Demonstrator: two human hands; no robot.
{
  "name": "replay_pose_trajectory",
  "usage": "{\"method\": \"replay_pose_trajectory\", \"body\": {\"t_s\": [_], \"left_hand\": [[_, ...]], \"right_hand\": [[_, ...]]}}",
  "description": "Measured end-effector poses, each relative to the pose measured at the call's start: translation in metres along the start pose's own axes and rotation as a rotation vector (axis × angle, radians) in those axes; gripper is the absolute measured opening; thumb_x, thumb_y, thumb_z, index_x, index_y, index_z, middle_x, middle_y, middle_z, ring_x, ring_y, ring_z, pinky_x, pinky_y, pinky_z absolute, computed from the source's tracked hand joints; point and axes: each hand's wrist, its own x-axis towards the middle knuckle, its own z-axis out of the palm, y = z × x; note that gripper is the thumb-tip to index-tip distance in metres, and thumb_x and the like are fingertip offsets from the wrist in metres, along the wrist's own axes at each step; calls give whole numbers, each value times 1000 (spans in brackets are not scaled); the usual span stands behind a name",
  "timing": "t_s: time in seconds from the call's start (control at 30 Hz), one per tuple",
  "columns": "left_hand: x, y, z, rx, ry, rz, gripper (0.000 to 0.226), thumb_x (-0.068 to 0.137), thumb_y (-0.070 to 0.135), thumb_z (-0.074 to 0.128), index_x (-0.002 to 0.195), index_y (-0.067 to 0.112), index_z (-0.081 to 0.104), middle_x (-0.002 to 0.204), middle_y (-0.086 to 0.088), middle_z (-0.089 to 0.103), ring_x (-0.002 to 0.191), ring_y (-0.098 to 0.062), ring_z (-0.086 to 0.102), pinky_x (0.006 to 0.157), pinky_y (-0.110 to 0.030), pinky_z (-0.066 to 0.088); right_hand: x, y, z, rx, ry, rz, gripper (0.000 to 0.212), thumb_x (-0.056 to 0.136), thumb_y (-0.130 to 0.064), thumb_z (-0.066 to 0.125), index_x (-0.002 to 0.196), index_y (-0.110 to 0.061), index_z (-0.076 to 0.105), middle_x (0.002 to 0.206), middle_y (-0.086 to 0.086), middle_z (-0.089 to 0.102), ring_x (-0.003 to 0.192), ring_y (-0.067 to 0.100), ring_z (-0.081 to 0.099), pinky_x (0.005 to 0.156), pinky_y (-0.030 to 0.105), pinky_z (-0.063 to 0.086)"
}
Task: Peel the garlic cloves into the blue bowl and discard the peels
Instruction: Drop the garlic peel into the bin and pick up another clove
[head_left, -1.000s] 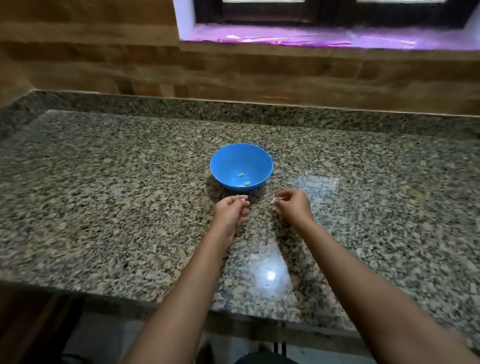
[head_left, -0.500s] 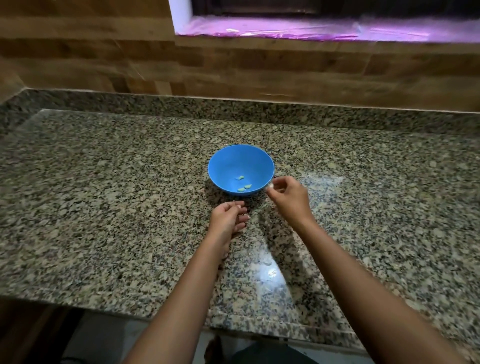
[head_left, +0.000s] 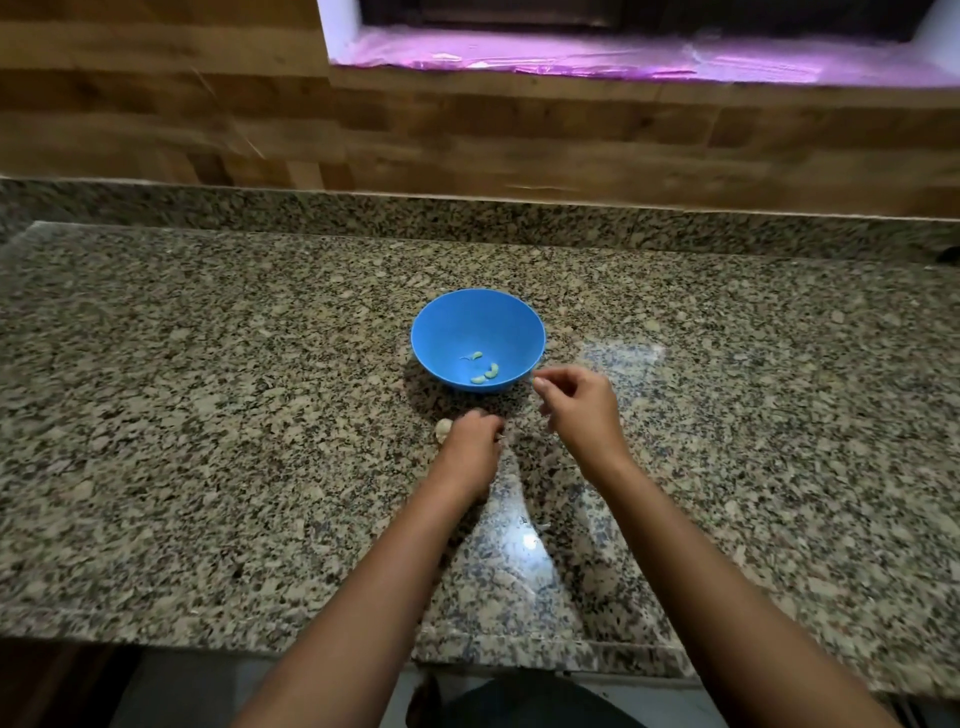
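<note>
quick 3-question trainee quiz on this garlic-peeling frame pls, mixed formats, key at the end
1. Multiple choice: how many peeled cloves lie in the blue bowl? A) none B) three C) seven
2. True or false: the left hand is inside the bowl.
3. Fill in: the pale garlic piece on the granite counter peeks out beside the ____ hand.

Key
1. B: three small pale pieces sit near the bowl's bottom.
2. False: it is on the counter in front of the bowl, while the right hand hangs by the bowl's near right rim, fingers curled.
3. left
</note>
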Motion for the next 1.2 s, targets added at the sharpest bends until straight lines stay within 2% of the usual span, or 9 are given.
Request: {"method": "replay_pose_trajectory", "body": {"t_s": [0.13,0.33,0.47,0.57,0.67,0.73,0.8,0.97,1.2], "left_hand": [[-2,-5,11,177,71,35,16,95,5,45,105,3,57,112,-13,51,107,-28,47,84,-34,39],[-17,-12,20,210,130,113,21,93,-2,44,111,6,51,122,-11,46,116,-25,37,91,-30,35],[-14,-12,13,189,81,113,21,93,-3,41,110,3,52,118,-13,47,112,-25,41,88,-29,33],[-12,-11,8,184,58,107,16,96,7,43,108,1,52,116,-14,47,111,-25,41,88,-31,35],[-14,-13,9,223,30,132,20,97,13,43,112,2,50,121,-13,45,116,-25,38,94,-31,33],[-17,-15,11,202,41,167,22,96,16,44,114,3,48,121,-11,45,116,-24,37,95,-31,32],[-21,-12,8,17,63,145,20,95,17,49,111,5,52,115,-9,51,110,-22,45,90,-29,38],[-30,-2,-3,-718,-27,-83,15,84,13,69,94,14,59,89,-5,67,84,-16,65,76,-25,54],[-47,6,1,-1429,-84,-291,29,79,-5,66,81,11,42,65,-7,62,51,-15,60,47,-20,49]], "right_hand": [[-18,23,-3,-45,-140,152,6,90,-14,60,88,-13,65,81,2,66,68,11,58,62,23,51],[-22,30,5,-160,-231,182,33,93,0,49,123,-8,59,113,6,66,88,18,64,68,24,50],[-21,36,4,-239,-117,93,22,86,-4,64,107,-9,66,101,7,69,83,14,64,75,27,55],[-21,37,3,-220,-100,101,14,81,-12,71,93,-13,65,90,4,67,75,11,60,61,17,47],[-21,36,1,-230,-185,106,26,82,-10,69,107,-10,66,102,-3,64,89,8,59,68,9,45],[-22,34,1,-191,-252,122,31,84,-8,67,115,-9,64,111,-2,64,98,10,60,83,17,49],[-23,32,0,-130,-322,149,30,85,-6,65,115,-7,64,112,3,66,96,14,64,88,28,53],[-25,21,-7,55,-382,166,13,86,2,61,96,-2,68,81,7,69,64,11,63,61,20,54],[-27,6,-31,126,-585,181,12,82,5,62,94,4,66,83,12,70,71,14,67,66,19,55]]}}
